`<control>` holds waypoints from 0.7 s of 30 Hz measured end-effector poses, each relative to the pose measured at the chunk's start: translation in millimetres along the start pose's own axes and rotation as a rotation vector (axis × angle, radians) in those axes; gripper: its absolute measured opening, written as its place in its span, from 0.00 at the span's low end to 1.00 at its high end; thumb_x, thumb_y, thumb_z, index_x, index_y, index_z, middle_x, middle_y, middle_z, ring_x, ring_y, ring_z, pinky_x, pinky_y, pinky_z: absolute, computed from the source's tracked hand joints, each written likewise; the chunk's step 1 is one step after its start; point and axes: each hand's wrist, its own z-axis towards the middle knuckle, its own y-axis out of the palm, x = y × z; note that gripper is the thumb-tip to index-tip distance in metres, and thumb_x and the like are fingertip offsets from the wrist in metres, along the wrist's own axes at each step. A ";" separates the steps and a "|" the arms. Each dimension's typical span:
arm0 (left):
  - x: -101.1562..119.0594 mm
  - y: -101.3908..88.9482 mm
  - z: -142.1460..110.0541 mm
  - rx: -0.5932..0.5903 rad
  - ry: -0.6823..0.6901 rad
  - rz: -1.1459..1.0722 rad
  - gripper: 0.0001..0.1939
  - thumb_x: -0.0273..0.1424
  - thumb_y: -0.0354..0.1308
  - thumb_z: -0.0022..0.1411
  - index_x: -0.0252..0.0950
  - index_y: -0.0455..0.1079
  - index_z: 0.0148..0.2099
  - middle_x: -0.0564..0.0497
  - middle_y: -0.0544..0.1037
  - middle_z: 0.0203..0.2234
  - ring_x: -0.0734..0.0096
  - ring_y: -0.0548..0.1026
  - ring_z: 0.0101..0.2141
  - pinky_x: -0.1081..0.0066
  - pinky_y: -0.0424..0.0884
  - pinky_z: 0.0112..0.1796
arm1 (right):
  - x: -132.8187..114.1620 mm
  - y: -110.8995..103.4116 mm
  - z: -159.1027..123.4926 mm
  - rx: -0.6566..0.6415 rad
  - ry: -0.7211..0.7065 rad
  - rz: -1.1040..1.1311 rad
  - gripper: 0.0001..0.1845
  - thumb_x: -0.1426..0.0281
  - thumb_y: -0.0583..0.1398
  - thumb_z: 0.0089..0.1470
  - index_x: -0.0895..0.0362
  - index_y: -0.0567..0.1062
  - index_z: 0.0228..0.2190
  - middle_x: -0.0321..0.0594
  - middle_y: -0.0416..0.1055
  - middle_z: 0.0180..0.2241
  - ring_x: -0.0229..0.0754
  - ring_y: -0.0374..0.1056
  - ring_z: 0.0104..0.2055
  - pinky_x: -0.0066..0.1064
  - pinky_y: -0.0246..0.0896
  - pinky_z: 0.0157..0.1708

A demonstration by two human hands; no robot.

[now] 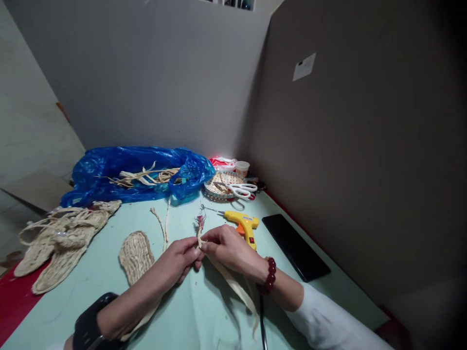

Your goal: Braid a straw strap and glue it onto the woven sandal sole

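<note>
Cream strips (233, 285), yellow glue gun (242, 219), orange trigger (240, 229), blue bag (95, 167), pale basket (216, 195), seemingly dotted

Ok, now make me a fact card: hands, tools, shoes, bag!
Left hand: pinching a pale fibre strip
Right hand: pinching the same strip
Bracelet: red beads, right wrist
Tools: yellow glue gun just beyond the right hand; white-handled scissors across a round basket
Shoes: woven sandals at the far left; one woven sole nearer the hands
Bag: blue plastic, holding pale fibres
</note>
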 end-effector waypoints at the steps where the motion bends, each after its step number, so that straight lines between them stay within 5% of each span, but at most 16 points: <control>1: -0.2 -0.5 0.6 0.024 -0.010 0.001 0.15 0.40 0.54 0.69 0.35 0.68 0.33 0.64 0.63 0.17 0.84 0.53 0.12 0.78 0.51 0.13 | -1.2 -0.2 -1.3 0.014 -0.010 -0.038 0.12 0.74 0.58 0.55 0.59 0.77 0.23 0.32 0.71 0.20 0.36 0.63 0.25 0.27 0.51 0.27; 14: -8.5 -3.2 2.8 0.268 0.011 0.166 0.12 0.36 0.59 0.66 0.34 0.71 0.33 0.57 0.74 0.25 0.73 0.73 0.24 0.70 0.72 0.26 | -17.2 0.2 -14.2 0.091 -0.022 -0.434 0.14 0.76 0.56 0.51 0.57 0.70 0.16 0.37 0.64 0.15 0.36 0.49 0.19 0.33 0.37 0.24; 21: -10.1 3.3 -0.5 0.259 -0.010 0.053 0.15 0.36 0.57 0.67 0.34 0.69 0.29 0.62 0.67 0.17 0.80 0.64 0.15 0.76 0.64 0.18 | -19.0 35.5 -23.7 0.018 -0.085 -0.517 0.11 0.73 0.53 0.55 0.60 0.75 0.35 0.45 0.73 0.24 0.39 0.54 0.19 0.34 0.36 0.24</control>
